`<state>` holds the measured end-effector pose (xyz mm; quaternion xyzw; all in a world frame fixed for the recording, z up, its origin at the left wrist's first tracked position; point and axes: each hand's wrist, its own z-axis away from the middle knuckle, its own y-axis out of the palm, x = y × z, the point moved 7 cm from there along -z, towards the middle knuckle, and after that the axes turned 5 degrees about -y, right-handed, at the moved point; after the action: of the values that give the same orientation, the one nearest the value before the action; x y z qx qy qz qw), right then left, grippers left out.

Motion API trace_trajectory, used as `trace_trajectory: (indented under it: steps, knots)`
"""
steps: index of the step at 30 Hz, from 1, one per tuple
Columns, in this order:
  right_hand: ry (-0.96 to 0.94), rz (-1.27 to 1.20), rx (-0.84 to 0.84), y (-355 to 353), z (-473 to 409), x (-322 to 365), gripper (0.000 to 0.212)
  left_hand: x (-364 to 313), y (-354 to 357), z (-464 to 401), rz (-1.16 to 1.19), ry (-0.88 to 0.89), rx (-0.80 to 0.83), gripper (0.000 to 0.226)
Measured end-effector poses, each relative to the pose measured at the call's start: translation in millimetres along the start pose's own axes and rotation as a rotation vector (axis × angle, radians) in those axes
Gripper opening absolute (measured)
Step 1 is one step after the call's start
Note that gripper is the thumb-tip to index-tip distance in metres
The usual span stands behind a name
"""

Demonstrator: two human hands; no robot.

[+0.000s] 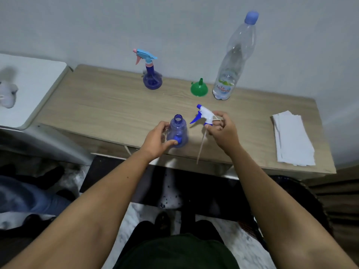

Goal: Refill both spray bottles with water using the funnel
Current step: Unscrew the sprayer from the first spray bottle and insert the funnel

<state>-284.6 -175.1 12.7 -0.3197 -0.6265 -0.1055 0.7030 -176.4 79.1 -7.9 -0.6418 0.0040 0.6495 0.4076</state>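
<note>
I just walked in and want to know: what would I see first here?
Two hands at the table's front edge: the left hand holds an open blue spray bottle, the right hand holds its white sprayer top. Behind stand a tall water bottle and a green funnel.

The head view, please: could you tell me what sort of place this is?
Probably a room in a home. A light wood-grain table stands against a plain pale wall, a white appliance-like lid sits beside it, and the floor looks like marbled tile.
</note>
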Motion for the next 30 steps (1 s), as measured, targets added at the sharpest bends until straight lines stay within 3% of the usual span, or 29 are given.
trace_trajectory:
  steps: [16, 20, 25, 30]
  knots:
    - [0.070, 0.224, 0.135, 37.3, -25.6, -56.7, 0.052, -2.0, -3.1, -1.5, 0.025, -0.020, 0.023, 0.060]
    - [0.011, 0.308, 0.070, 34.0, -24.6, -57.9, 0.060, -1.8, -2.2, -1.8, 0.039, -0.033, 0.030, 0.061]
    - [-0.019, 0.290, 0.050, 29.8, -18.0, -43.0, 0.049, 1.1, -2.2, -2.4, 0.037, -0.033, 0.027, 0.062]
    - [-0.045, 0.299, 0.004, 23.4, -22.9, -34.1, 0.053, 2.2, -3.4, -3.0, 0.020, -0.028, 0.008, 0.064]
